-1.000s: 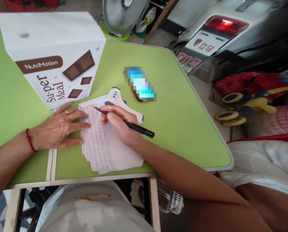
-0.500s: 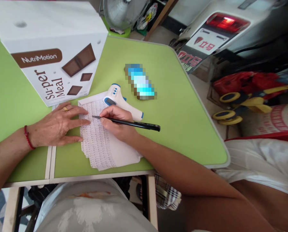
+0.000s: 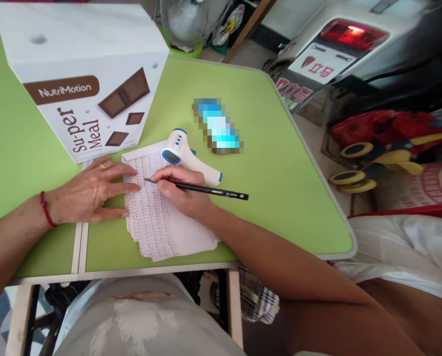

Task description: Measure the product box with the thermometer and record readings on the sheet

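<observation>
Paper (image 3: 159,217) partly under both hands (image 3: 90,190) (image 3: 185,195)

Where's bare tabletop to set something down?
Widest patch: green tabletop right of the pixelated device and thermometer, out to its right edge, bordered below by the right forearm. Another: left of the box, above the left forearm. Crowded: the papers, under left hand, right hand and pen.

Glossy plastic pen (image 3: 209,189), matt paper sheets (image 3: 150,217), smooth tabletop (image 3: 280,188)
</observation>
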`<act>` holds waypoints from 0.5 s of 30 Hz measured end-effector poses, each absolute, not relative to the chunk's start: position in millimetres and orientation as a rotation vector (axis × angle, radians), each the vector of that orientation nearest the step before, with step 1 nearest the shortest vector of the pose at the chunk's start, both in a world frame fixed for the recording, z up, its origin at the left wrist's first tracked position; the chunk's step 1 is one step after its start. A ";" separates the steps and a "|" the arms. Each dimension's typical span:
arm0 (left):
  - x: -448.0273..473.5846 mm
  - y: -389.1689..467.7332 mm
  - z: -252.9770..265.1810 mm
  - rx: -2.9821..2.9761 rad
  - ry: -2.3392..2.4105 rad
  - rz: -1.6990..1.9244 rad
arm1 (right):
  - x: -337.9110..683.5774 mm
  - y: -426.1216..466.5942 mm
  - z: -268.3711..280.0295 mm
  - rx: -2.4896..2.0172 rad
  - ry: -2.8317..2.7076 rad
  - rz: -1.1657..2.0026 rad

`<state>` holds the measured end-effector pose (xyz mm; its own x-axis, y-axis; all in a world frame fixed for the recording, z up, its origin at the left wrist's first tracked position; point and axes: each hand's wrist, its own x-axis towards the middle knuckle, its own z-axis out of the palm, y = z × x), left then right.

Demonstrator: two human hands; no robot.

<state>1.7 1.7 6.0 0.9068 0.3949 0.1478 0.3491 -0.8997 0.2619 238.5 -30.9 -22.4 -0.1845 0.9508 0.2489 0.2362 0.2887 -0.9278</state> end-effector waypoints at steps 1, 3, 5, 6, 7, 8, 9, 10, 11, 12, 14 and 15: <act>1.6 1.6 6.0 2.838 0.562 0.293 | 238.2 -31.0 -22.8 -1.115 -1.621 0.972; 1.2 1.3 5.8 2.843 0.557 0.302 | 237.1 -31.2 -23.8 -1.148 -1.586 0.984; 0.7 1.1 5.6 2.852 0.551 0.304 | 235.7 -31.7 -24.5 -1.179 -1.560 0.992; 0.5 1.2 5.5 2.854 0.551 0.301 | 235.0 -31.9 -24.9 -1.187 -1.557 0.990; 0.3 1.3 5.4 2.855 0.552 0.298 | 234.4 -32.1 -25.3 -1.189 -1.560 0.982; 0.1 1.4 5.3 2.855 0.554 0.296 | 234.0 -32.2 -25.9 -1.186 -1.567 0.969; 0.0 1.6 5.1 2.856 0.553 0.297 | 233.8 -32.2 -26.6 -1.178 -1.573 0.950; 0.2 1.8 4.8 2.857 0.550 0.300 | 233.9 -32.1 -27.4 -1.165 -1.583 0.931; 0.8 2.0 4.6 2.858 0.546 0.308 | 234.4 -31.7 -28.1 -1.147 -1.600 0.915; 1.6 2.0 4.6 2.855 0.543 0.319 | 235.3 -31.0 -28.8 -1.125 -1.623 0.899; 3.9 1.6 5.5 2.829 0.553 0.350 | 238.7 -29.0 -29.4 -1.083 -1.695 0.841; 4.9 1.1 6.5 2.807 0.560 0.371 | 241.2 -27.8 -29.2 -1.056 -1.763 0.784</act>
